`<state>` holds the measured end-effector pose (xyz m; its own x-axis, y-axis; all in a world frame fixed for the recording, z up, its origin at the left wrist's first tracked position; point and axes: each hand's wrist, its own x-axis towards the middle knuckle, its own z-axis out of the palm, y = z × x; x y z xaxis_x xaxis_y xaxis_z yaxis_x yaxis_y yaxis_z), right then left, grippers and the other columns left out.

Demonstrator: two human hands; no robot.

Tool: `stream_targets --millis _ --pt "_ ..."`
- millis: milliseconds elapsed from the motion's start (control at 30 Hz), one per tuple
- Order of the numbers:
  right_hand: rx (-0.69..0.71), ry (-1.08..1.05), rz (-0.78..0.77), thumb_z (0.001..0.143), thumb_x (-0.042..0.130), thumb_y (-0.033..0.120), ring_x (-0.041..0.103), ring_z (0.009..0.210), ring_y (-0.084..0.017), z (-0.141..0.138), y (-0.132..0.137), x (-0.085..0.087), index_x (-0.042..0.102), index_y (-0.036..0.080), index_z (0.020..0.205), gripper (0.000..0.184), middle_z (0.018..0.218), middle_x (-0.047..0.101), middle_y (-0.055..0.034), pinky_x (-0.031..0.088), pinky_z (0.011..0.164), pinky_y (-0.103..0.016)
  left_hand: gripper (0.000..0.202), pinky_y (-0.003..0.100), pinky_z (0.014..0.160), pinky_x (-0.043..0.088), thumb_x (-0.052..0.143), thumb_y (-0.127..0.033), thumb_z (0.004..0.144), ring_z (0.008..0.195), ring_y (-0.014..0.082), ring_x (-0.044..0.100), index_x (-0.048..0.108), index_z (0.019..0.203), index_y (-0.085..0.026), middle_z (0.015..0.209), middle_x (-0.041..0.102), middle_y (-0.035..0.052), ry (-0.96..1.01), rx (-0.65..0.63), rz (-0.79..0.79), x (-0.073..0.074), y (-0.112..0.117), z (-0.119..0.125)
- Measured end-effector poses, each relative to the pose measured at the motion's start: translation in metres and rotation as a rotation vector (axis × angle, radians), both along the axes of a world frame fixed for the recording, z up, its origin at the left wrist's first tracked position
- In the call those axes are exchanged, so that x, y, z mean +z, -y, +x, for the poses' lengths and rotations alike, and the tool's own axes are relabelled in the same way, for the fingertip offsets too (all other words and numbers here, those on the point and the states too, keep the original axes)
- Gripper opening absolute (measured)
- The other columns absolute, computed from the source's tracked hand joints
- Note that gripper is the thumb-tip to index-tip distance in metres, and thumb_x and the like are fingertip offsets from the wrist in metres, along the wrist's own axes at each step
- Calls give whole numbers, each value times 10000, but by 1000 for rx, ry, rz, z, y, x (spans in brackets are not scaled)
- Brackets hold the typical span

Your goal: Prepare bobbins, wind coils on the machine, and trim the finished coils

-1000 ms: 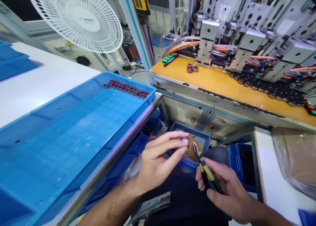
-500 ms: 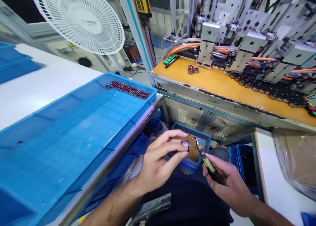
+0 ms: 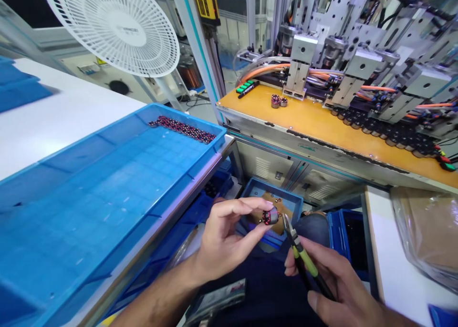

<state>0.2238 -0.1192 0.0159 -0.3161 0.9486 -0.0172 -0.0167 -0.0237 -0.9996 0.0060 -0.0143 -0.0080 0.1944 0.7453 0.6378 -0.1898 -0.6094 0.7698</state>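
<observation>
Between the thumb and fingertips of my left hand [image 3: 231, 236] is a small round motor stator [image 3: 271, 216] with a grey rim and reddish windings. My right hand [image 3: 334, 274] grips a pair of cutting pliers [image 3: 304, 260] with green and black handles. The plier jaws are slightly parted and point up, just right of the stator and apart from it. Below both hands sits a small blue bin [image 3: 296, 200] with a brown sheet and several small loose parts inside.
A large blue tray [image 3: 107, 193] on the left holds rows of similar stators [image 3: 184, 128]. Two or three more stand on the orange bench [image 3: 322, 127] before the machine [image 3: 343, 65]. A white fan [image 3: 118, 26] stands behind; a plastic-wrapped package [image 3: 425, 231] lies at right.
My left hand has turned the stator so its windings face left. The pliers have lowered slightly, and their handles have spread apart in my right hand.
</observation>
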Motion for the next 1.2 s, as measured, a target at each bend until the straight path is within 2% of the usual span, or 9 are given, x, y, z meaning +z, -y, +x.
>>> stream_targets --millis 133,333,467,567,700,900,1000,1133,1200 --pt "43 -36 32 924 563 174 635 1099 -216 -4 -4 0 407 445 1446 608 1243 596 -76 509 1002 -429 588 332 829 631 679 111 719 980 206 734 478 1154 -230 1109 723 68 3 0 -8 1 1 0" --pt "60 -24 -5 938 558 236 636 1044 -224 -5 -5 1 406 378 1461 564 1212 594 -106 525 952 -434 593 302 842 621 663 138 714 1020 206 723 485 1157 -214 1086 729 70 -13 -16 -2 2 2 -2" --pt "58 -29 -39 950 555 281 636 996 -215 -6 -4 -1 413 339 1459 532 1179 591 -119 528 919 -418 591 344 889 617 647 150 717 1022 214 723 489 1156 -212 1109 717 74 -6 -38 -32 0 2 -2" --pt "66 -59 -21 965 544 267 640 960 -192 -6 -4 -2 395 398 1457 530 1161 594 -93 537 887 -401 593 339 874 627 637 154 721 1026 213 721 492 1159 -218 1116 717 72 11 -55 -74 0 3 -3" --pt "61 -64 -28 956 563 245 640 910 -172 -7 -8 -3 404 394 1454 544 1113 604 -91 546 844 -374 603 328 879 628 634 166 713 1022 202 724 495 1152 -222 1114 724 62 27 -60 -97 1 4 -4" --pt "-58 29 -13 865 618 133 609 713 -116 -18 -11 -9 537 402 1363 572 895 645 -24 545 661 -257 606 313 878 628 631 163 719 1019 194 726 501 1162 -230 1119 730 53 19 -55 -111 1 3 -3" --pt "-169 124 -18 820 660 147 638 731 -138 -17 -12 -8 624 334 1293 510 828 662 -23 567 719 -289 623 320 880 628 634 159 723 1019 193 725 504 1185 -238 1127 728 50 13 -53 -119 0 4 -4" --pt "-144 174 -66 835 640 173 681 836 -163 -5 -16 0 591 268 1334 510 983 696 -73 580 787 -293 644 315 874 628 643 149 731 1029 186 720 534 1205 -273 1136 731 28 37 -66 -170 0 6 -5" --pt "-132 281 -16 848 615 189 690 853 -171 1 -17 2 580 231 1345 500 979 698 -83 580 804 -292 607 309 867 625 669 121 736 1012 180 722 585 1178 -287 1110 738 16 76 -84 -244 0 4 -7"
